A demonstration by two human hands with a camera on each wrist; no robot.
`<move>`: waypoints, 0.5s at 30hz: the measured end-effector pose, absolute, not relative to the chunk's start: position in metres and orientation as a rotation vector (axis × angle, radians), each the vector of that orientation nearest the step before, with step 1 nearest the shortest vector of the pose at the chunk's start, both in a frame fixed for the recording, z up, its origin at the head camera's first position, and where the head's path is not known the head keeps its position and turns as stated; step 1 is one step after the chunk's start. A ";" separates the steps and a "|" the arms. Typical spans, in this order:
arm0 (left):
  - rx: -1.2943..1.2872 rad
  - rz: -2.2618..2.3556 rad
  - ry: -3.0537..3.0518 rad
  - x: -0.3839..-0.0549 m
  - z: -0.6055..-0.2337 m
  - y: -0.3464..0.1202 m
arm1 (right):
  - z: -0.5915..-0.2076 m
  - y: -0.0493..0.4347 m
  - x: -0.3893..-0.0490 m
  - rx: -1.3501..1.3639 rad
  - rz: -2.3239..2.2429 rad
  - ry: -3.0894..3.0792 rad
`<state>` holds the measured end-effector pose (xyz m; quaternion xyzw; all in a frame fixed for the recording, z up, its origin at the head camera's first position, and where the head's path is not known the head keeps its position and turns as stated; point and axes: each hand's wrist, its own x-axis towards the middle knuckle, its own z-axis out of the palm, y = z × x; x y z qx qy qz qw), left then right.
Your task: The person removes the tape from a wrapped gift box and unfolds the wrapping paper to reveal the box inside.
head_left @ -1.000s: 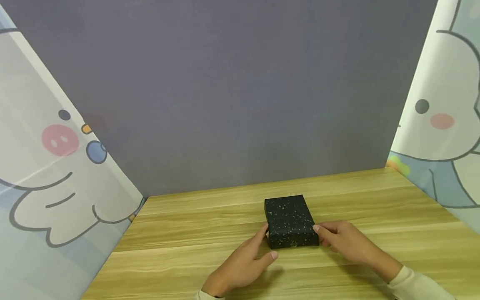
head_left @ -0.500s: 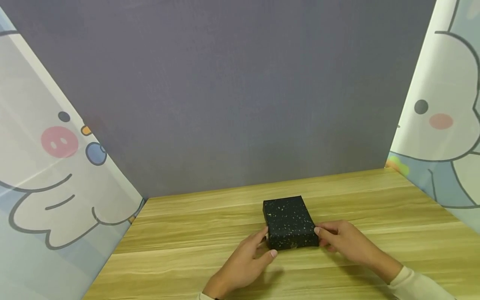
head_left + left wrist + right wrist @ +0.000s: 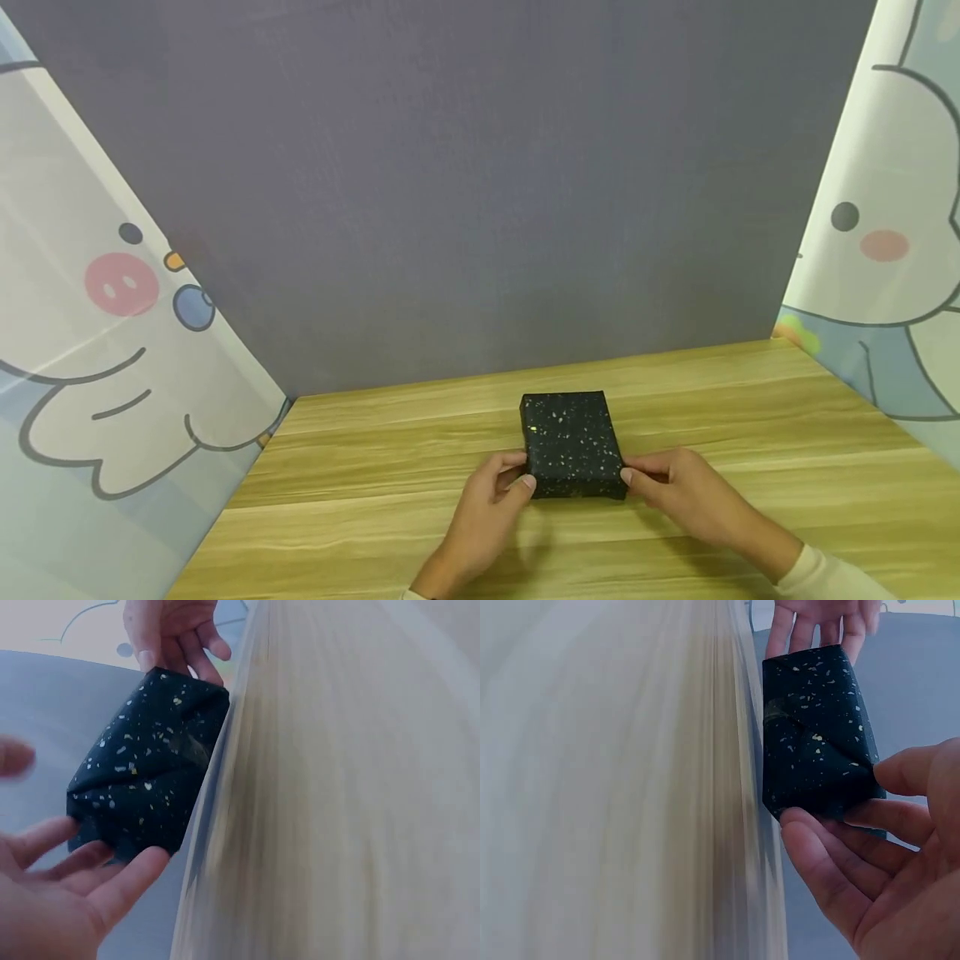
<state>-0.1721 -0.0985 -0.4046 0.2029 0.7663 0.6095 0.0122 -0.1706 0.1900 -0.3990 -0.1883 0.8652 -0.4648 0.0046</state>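
A box wrapped in black paper with pale specks (image 3: pixel 572 437) lies flat on the wooden table. The front end of its wrapping, seen in both wrist views, has folded flaps and a strip of clear tape (image 3: pixel 196 752). My left hand (image 3: pixel 483 508) is at the box's near left corner; its fingertips touch the side, while the thumb stands off the box in the left wrist view. On the other side my right hand (image 3: pixel 690 496) holds the near right corner, thumb on the top edge (image 3: pixel 900 774) and fingers against the side. The underside is hidden.
The wood-grain table (image 3: pixel 360 467) extends around the box. Behind it rises a plain grey panel (image 3: pixel 480 192). Cartoon-printed sheets stand at the left (image 3: pixel 67 350) and right (image 3: pixel 885 275).
The box has turned slightly and shifted a little left. My left thumb has moved up towards its near left corner, and my right hand has followed slightly left.
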 end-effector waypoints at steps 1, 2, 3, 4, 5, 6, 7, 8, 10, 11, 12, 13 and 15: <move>0.604 1.935 2.400 -0.172 -0.405 -0.098 | -0.398 0.188 -0.170 -0.595 -1.447 2.724; 0.568 1.963 2.409 -0.173 -0.405 -0.098 | -0.397 0.187 -0.169 -0.605 -1.438 2.740; 0.534 1.985 2.415 -0.173 -0.404 -0.098 | -0.397 0.185 -0.168 -0.613 -1.435 2.754; 0.504 1.994 2.431 -0.174 -0.404 -0.098 | -0.396 0.184 -0.168 -0.621 -1.433 2.771; 0.471 1.992 2.447 -0.174 -0.404 -0.098 | -0.396 0.183 -0.167 -0.632 -1.430 2.790; 0.449 1.985 2.470 -0.174 -0.404 -0.098 | -0.395 0.182 -0.166 -0.642 -1.427 2.812; 0.434 1.981 2.492 -0.175 -0.404 -0.098 | -0.395 0.181 -0.166 -0.651 -1.425 2.831; 0.416 1.972 2.517 -0.175 -0.404 -0.098 | -0.395 0.181 -0.165 -0.666 -1.426 2.841; 0.388 1.954 2.562 -0.175 -0.403 -0.097 | -0.395 0.179 -0.164 -0.693 -1.418 2.875; 0.373 1.947 2.580 -0.175 -0.403 -0.097 | -0.395 0.179 -0.164 -0.706 -1.417 2.885; 0.360 1.943 2.590 -0.175 -0.403 -0.097 | -0.395 0.178 -0.163 -0.716 -1.414 2.894; 0.345 1.935 2.596 -0.175 -0.403 -0.097 | -0.395 0.177 -0.163 -0.728 -1.417 2.895; 0.319 1.927 2.595 -0.175 -0.402 -0.097 | -0.395 0.176 -0.163 -0.739 -1.429 2.894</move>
